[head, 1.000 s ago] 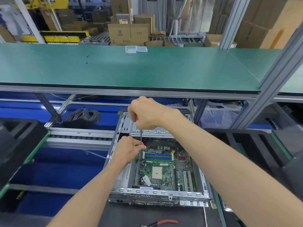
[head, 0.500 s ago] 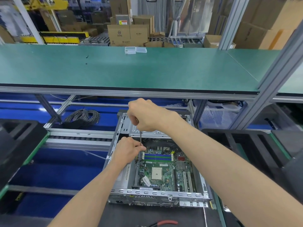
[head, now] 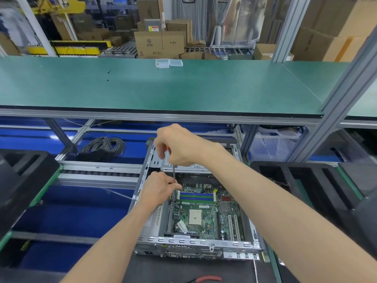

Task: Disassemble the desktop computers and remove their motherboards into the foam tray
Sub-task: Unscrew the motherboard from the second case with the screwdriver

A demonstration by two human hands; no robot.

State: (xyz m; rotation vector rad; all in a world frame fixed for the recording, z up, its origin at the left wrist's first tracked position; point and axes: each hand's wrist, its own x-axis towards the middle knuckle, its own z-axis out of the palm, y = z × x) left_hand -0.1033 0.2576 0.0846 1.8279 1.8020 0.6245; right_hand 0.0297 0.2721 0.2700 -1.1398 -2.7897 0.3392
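An open silver desktop case (head: 195, 243) lies in front of me with its green motherboard (head: 201, 215) still inside. My right hand (head: 181, 146) grips the handle of a screwdriver (head: 173, 173), which stands upright over the board's far left corner. My left hand (head: 161, 187) pinches the lower end of the shaft beside the blue memory slots. The tip is hidden behind my fingers. Black foam trays sit at the left (head: 24, 180) and at the right (head: 306, 184).
A green shelf (head: 163, 86) overhangs the workspace, with small clear boxes (head: 169, 63) on it. A coil of black cable (head: 104, 148) lies at back left. Red-handled pliers (head: 206, 279) lie at the near edge. An aluminium post (head: 346, 92) stands at right.
Both hands stay on the screwdriver at the same corner. My right hand has turned slightly on the handle.
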